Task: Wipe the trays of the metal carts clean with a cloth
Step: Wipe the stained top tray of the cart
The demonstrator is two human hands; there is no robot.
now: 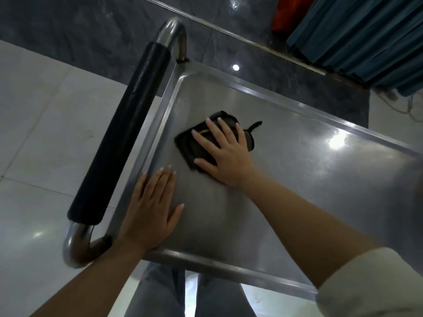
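A metal cart's top tray (297, 161) fills the middle of the head view, shiny and shallow with a raised rim. A folded dark cloth (187, 145) lies on the tray near its left end. My right hand (224, 154) presses flat on the cloth with straight, spread fingers. My left hand (151, 209) rests flat on the tray's near-left corner, fingers straight, holding nothing. A short dark strip of the cloth (255, 125) sticks out beyond my right hand.
The cart's handle (121, 133), a steel tube with a black foam sleeve, runs along the tray's left end. White floor tiles (34, 133) lie to the left, dark marble behind. Teal curtain folds (366, 37) and an orange object (288, 12) hang at the top right.
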